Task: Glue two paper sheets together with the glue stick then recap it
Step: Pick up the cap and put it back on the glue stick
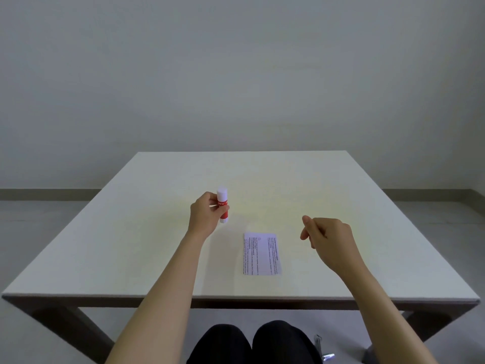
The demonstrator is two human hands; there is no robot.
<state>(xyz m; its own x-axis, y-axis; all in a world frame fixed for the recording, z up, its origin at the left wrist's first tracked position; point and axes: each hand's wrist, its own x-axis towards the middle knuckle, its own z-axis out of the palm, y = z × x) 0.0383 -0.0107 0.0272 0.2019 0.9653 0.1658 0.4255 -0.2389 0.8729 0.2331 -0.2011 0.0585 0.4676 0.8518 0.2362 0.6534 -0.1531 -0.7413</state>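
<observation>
- We see our left hand (207,214) wrapped around the glue stick (223,204), fingers closed on its red middle, well out over the bench (367,206).
- The stick stands nearly upright, its long axis running up and down, white cap on top and white base at the bottom; whether the base touches the bench or hangs just above it we cannot tell.
- Our right hand (325,235) hovers empty over the bench, fingers loosely curled, thumb and forefinger a little apart, touching nothing.
- The printed paper (261,254) lies flat on the bench between our two hands and nearer to us than either, its long axis running away from us (it reads as a single sheet, and we cannot tell whether a second one lies under it).
- The relation that matters: the cap sits up and to the left of our free right hand, well apart from it, while the paper lies down and to the right of the stick.
- We judge that the cap is on, so the next move calls for the right hand to cross over the paper to the top of the stick.
</observation>
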